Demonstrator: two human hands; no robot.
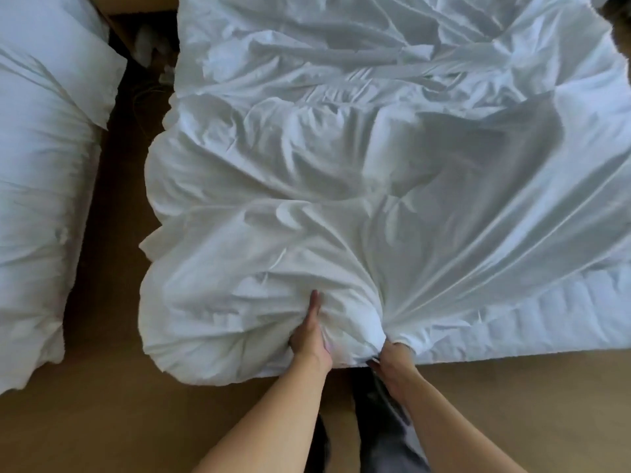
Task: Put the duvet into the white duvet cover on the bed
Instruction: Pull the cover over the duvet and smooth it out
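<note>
The right hand (392, 361) had its fingers curled tight into a knot of cover (444, 199) at the bed's near edge, with creases fanning out from it, likely to keep the cloth taut. Just beside it the left hand (311, 331) lay with fingers (314, 302) straight and together, pressed into the puffy lump at the near left corner, probably shoving the duvet deeper. The duvet itself seemed bunched there, hidden inside. Bare quilted mattress (553, 319) showed near right. Another bed (41, 165) stood left across a strip of floor (112, 268). Nothing blocked the hands.
</note>
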